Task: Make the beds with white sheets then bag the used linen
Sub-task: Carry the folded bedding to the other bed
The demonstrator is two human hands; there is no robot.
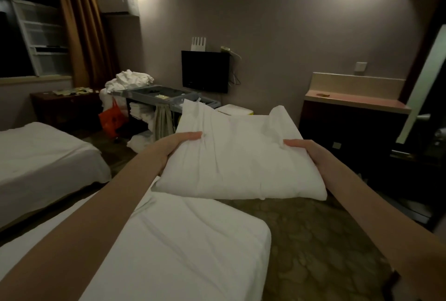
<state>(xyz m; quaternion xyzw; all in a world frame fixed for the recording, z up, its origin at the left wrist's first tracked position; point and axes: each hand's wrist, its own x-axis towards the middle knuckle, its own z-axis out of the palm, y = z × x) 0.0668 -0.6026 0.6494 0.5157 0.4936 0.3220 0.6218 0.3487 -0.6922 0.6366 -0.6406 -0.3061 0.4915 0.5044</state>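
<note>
A white pillow (237, 153) is held mid-frame, gripped at its sides by the left hand (179, 142) and right hand (303, 148) (thumbs on top); placement on the near bed (183, 247) is judged next.

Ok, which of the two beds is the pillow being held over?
The near bed, at its foot corner. Both hands hold the pillow above it; the far bed lies off to the left, beyond a gap.

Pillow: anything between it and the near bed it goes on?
Nothing visible. The pillow is held in the air by the left hand and right hand, past the near bed's foot corner. The sheet below is bare, only wrinkled.
</note>
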